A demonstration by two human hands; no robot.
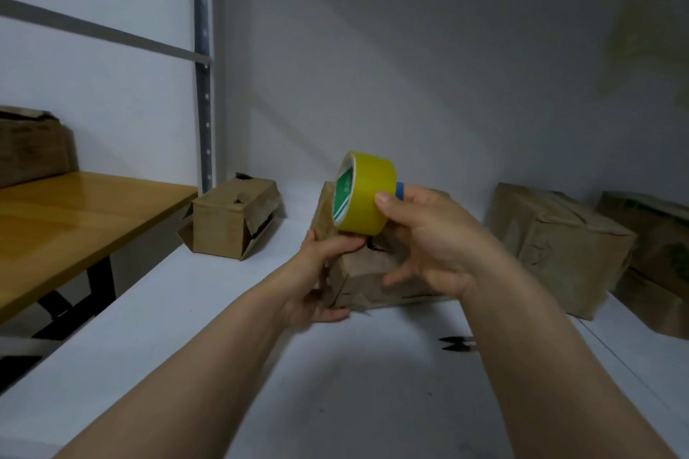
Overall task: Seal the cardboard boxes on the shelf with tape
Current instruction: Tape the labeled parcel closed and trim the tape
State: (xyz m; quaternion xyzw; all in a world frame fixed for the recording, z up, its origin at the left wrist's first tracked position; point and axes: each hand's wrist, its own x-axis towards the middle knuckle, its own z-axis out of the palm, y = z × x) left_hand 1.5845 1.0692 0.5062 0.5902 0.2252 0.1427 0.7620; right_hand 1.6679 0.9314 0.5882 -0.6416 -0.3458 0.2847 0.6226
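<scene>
Fingers: your right hand (pixel 436 246) pinches the tape roll (pixel 369 201); your left hand (pixel 320 272) grips the box (pixel 365 270).
Roll from box: just above its top, left thumb just under it.

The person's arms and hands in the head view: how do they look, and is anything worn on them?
The left forearm and right forearm are bare to the frame's edge; no sleeve shows. The left hand and right hand have no glove, watch or ring in view. A small blue bit beside the right hand cannot be identified.
</scene>
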